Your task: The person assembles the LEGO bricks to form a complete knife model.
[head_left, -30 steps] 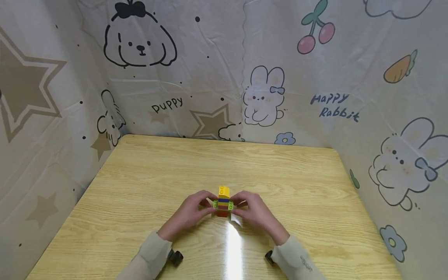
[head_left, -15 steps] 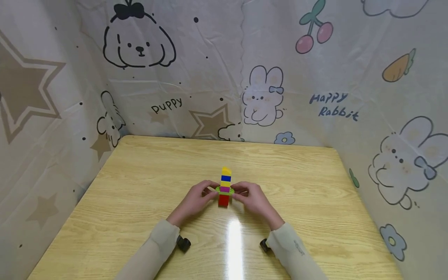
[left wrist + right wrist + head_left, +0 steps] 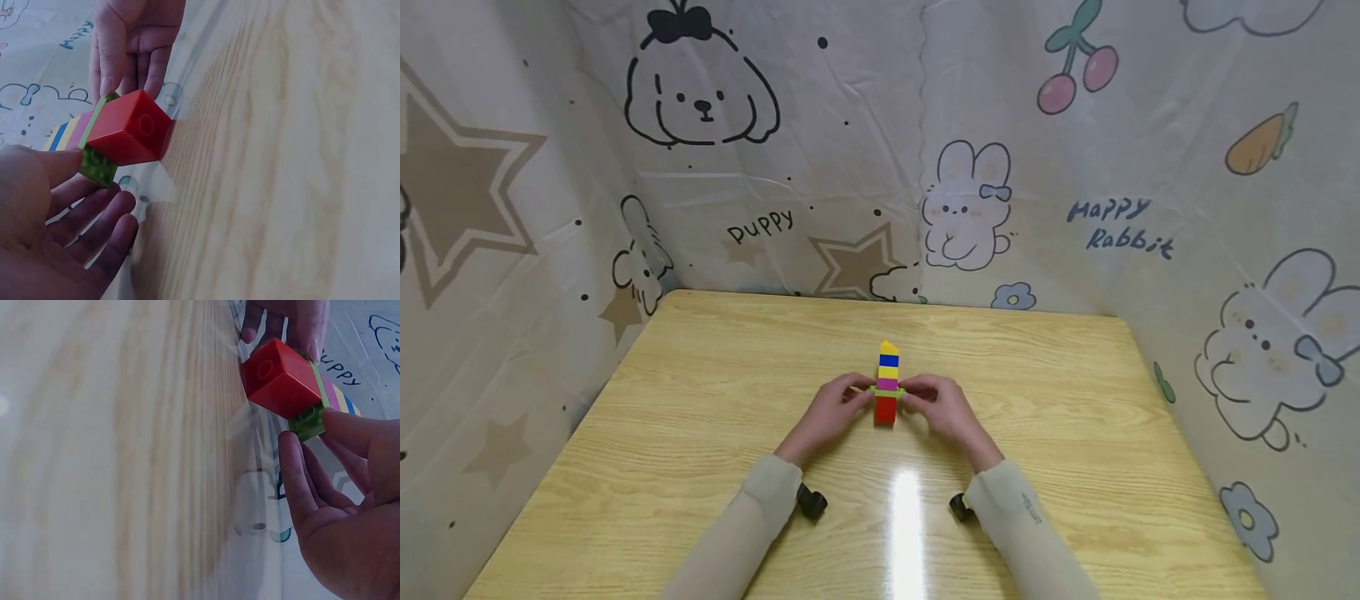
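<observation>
A stack of toy building bricks (image 3: 888,372) stands in front of me at mid-table. Its bottom is a red brick (image 3: 885,410), then come a wider green plate (image 3: 97,165), and purple, yellow, blue and yellow bricks. My left hand (image 3: 832,407) pinches the green plate's left end between thumb and fingers. The right hand (image 3: 947,408) does the same at its right end. Both wrist views show the red brick's hollow underside, so the stack is not flat on the table; whether an edge touches the wood I cannot tell.
The wooden table (image 3: 737,350) spreads around the hands, with a bright light reflection (image 3: 906,533) near its front. A printed cloth (image 3: 805,167) with cartoon animals hangs behind and at both sides. Small black devices (image 3: 812,503) sit at both wrists.
Both hands have carried the brick stack away from me, farther across the table. The studded top faced me before; now the front sides and more of the red brick show.
</observation>
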`<state>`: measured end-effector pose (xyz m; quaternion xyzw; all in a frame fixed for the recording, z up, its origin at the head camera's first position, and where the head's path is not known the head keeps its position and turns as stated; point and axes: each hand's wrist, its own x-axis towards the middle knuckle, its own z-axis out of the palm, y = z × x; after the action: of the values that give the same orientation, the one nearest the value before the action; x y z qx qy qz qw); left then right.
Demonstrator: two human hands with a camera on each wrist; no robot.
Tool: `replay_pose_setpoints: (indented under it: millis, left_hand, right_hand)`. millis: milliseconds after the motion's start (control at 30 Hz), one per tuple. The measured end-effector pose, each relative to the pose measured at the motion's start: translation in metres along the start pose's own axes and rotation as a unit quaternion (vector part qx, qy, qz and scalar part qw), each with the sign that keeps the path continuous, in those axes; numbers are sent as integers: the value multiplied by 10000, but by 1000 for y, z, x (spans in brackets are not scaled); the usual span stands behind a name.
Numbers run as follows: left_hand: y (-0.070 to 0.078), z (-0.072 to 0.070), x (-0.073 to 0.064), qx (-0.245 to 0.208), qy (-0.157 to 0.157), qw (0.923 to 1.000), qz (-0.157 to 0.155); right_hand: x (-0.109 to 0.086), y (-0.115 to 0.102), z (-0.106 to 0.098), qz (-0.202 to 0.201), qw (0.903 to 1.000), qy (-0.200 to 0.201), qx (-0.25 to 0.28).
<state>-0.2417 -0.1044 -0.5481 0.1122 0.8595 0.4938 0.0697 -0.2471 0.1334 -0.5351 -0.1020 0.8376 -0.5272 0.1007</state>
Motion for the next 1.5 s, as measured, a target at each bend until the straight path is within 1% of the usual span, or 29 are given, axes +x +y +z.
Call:
replay_pose_setpoints:
  millis: [233,467,600,967,1300,1500]
  left_hand:
    - [-1,3,6,36,223,9997,4]
    - [-2,6,10,15,377,9993,9]
    - [-3,6,12,66,457,9989,7]
    - [-2,5,15,233,543,9982,-58]
    - [-5,5,18,292,590,9978,-73]
    - [-6,5,20,307,604,9977,7]
  right_hand:
    - [8,5,3,126,9997,105,173]
    - [11,7,6,25,9993,194,303]
    - [13,9,7,36,9993,200,327]
    - [16,9,7,150,9989,245,379]
    - [17,9,6,447,9982,213,325]
    - [19,9,5,537,9978,251,291]
